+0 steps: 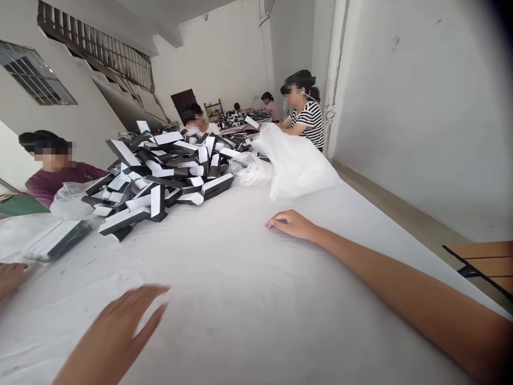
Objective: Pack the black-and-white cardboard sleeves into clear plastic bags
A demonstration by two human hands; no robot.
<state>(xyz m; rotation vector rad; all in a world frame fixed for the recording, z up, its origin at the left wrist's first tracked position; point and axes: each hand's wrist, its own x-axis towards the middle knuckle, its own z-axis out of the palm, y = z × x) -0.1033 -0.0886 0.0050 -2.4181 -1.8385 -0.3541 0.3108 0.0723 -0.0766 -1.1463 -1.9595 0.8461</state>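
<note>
1. Pieces point(172, 176), black and white and box-like, lie heaped at the far left of the white-covered table point(240, 310), well beyond both hands and touching neither.
2. The left hand point(114, 334) is over the near part of the table, fingers extended and thumb held apart; nothing shows in its grasp, and it is slightly blurred.
3. The right hand point(294, 223) is farther forward, nearer the heap, fingers loosely curled toward the thumb. I cannot tell whether the fingertips meet or pinch anything.
4. Just past the right hand, a large translucent bag point(298, 163) spreads to the table's right edge, covering part of the far tabletop. A smaller crumpled bag point(254, 170) lies between it and the heap.
5. To the left, a plastic-wrapped bundle point(60, 238) lies near the heap, with another plastic bag point(70, 200) behind it. Another person's hand point(10, 278) enters beside the bundle.
6. A person in a maroon top point(80, 176) sits left of the heap; the heap partly hides someone in white point(210, 128). Beyond the large bag is a person in a striped shirt point(310, 123).
7. Slatted wooden furniture point(487, 259) stands off the table's right side, near the wall point(420, 117).
</note>
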